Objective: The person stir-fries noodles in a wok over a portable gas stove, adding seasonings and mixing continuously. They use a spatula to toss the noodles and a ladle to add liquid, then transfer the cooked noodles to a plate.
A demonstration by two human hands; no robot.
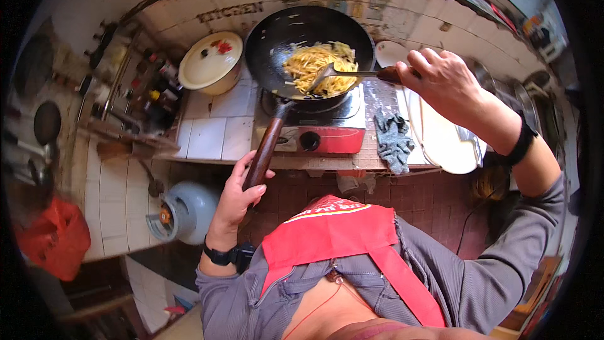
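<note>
A black wok sits on a gas stove with a red front and a black knob. My left hand is around the wok's wooden handle. Yellow shredded food, perhaps potato strips, lies in the right part of the wok, with a few pieces stuck higher on its wall. My right hand grips the wooden end of a metal wok spatula, whose blade rests in the food. A grey cloth lies on the counter to the right of the stove.
A lidded enamel pot stands left of the wok, beside a rack of bottles. On the right are a white cutting board, a knife and a plate. A gas cylinder stands below the counter at left, and a red plastic bag hangs farther left.
</note>
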